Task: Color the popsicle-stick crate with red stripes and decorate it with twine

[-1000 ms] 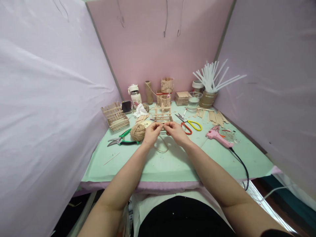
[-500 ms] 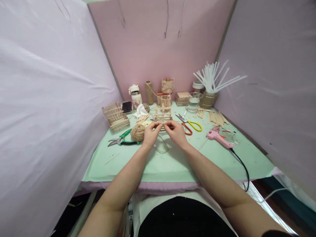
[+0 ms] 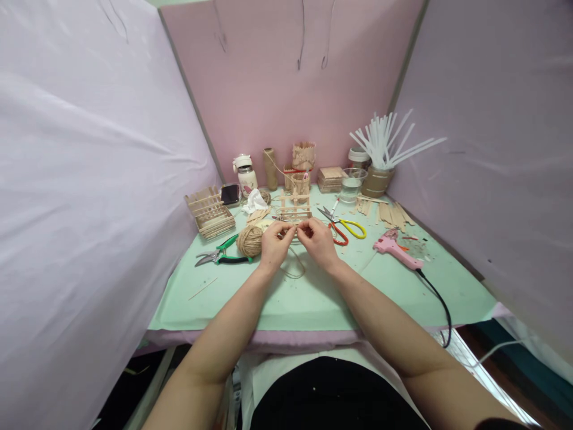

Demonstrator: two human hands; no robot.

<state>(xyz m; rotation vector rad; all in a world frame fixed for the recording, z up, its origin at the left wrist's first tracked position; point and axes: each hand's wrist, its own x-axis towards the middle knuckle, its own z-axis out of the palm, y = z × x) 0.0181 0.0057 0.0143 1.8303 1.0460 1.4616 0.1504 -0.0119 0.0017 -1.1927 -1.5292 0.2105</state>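
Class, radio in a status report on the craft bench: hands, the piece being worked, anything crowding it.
Left hand and right hand pinching twine at stick frame. Twine ball touching left hand. Scissors close right.

We cannot tell what fingers [image 3: 286,230] pinch, too small; our hands cover part of stick frame [image 3: 293,212]; glue gun cord [image 3: 436,295] drops behind desk [image 3: 313,298] edge

Twine ball [image 3: 249,240] lies left of both hands, scissors [image 3: 342,225] right, frame [image 3: 293,213] behind.
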